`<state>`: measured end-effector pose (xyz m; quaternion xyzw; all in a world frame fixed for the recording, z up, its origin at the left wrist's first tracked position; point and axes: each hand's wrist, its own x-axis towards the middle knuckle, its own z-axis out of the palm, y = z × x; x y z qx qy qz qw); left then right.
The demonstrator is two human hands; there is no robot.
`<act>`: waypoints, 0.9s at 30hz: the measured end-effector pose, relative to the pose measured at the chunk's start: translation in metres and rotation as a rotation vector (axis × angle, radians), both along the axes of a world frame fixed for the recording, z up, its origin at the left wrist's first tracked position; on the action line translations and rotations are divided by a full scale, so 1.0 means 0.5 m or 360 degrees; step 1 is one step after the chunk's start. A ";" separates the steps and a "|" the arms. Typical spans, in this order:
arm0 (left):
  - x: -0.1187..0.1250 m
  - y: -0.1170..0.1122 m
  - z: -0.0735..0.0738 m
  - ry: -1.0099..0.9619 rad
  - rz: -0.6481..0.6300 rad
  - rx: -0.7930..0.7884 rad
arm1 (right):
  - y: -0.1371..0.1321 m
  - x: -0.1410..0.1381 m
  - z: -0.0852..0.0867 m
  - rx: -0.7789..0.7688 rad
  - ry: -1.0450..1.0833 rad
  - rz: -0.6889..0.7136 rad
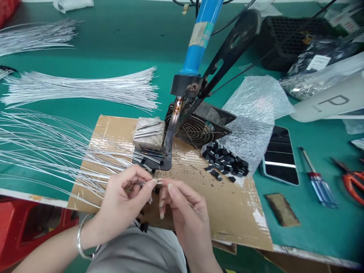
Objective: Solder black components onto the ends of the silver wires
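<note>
The left hand [121,204] and right hand [188,207], both pinched nearly closed, grip a thin wire [160,182] that runs sideways between them, neither nearer than the other, over the cardboard [227,216], on the near side of the soldering iron [191,67].

A cardboard sheet [224,212] lies on the table [315,239], wires [54,151] over its left part and a fan [200,131] at its back. Before the fan, rightward, parts [224,157] lie mostly on bubble wrap [250,106]; farther right come a phone [280,151], a screwdriver [321,187] and pliers [349,176] (a pad [281,209] lies before the phone)
</note>
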<state>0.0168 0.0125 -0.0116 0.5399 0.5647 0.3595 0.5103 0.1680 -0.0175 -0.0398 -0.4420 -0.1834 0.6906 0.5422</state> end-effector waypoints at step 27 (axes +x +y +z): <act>-0.013 -0.009 -0.005 0.0323 -0.0239 0.0510 | 0.018 0.032 0.026 -0.0188 -0.0118 0.0197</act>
